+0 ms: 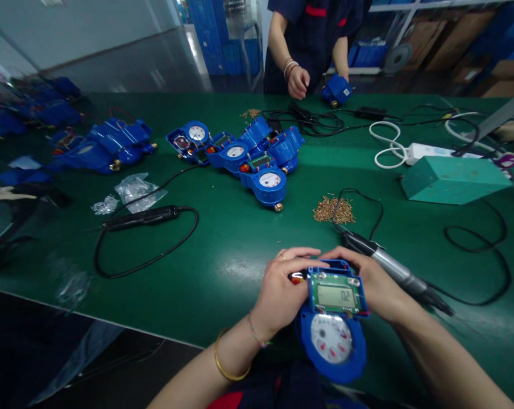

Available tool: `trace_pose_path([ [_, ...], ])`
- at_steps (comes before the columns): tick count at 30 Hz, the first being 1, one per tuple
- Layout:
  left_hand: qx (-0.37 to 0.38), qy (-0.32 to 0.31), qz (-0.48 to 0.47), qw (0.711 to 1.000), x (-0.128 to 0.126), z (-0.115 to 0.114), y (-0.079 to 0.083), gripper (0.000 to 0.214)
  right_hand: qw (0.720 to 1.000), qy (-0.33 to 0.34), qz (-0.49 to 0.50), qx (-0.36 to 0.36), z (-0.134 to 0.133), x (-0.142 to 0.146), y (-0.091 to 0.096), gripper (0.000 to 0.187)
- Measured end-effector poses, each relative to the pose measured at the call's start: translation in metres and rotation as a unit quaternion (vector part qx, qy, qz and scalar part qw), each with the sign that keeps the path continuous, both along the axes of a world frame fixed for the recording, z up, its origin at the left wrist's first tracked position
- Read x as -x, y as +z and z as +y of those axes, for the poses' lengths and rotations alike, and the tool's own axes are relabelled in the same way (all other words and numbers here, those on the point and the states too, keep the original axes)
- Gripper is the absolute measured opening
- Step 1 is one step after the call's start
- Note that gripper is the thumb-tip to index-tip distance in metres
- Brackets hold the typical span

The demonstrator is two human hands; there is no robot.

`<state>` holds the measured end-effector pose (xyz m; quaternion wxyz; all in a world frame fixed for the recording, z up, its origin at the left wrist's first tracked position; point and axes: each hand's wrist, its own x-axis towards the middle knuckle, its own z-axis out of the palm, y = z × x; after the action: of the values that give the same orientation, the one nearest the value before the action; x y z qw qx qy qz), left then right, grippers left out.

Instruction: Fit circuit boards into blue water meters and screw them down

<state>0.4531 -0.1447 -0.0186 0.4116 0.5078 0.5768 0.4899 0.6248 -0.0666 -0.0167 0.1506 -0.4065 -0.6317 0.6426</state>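
Between my two hands is a blue water meter [334, 366], held over the near edge of the green table. Its round white dial faces up, and above it a green circuit board carries a small display [336, 296] with digits on it. My left hand [282, 289] grips the meter's left side, fingers over the top edge beside a small orange-red part [297, 278]. My right hand [374, 284] wraps the right side, its fingertips behind the housing. Right of that hand lies a silver and black electric screwdriver [396, 268].
More blue water meters [263, 184] stand mid-table. A brass screw pile [334, 210], a green box [455, 179] and a white power strip [431, 151] are to the right. On the left lie a black screwdriver [141, 218] and a plastic bag [140, 192]. Opposite, a co-worker's hand [298, 81] shows.
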Motion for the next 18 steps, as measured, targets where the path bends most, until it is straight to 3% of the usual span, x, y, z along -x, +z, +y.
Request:
trace_pose_path([
  [6,-0.003,0.045,-0.028,0.999,-0.0069,-0.0038,-0.0053,0.035,0.996,-0.007,0.036,0.084,-0.0011,0.0026,-0.0063,0.047],
  [18,-0.046,0.037,0.049,0.997,-0.0027,-0.0026,-0.0095,0.042,0.996,-0.023,0.068,0.058,-0.0085,0.0032,-0.0099,0.030],
])
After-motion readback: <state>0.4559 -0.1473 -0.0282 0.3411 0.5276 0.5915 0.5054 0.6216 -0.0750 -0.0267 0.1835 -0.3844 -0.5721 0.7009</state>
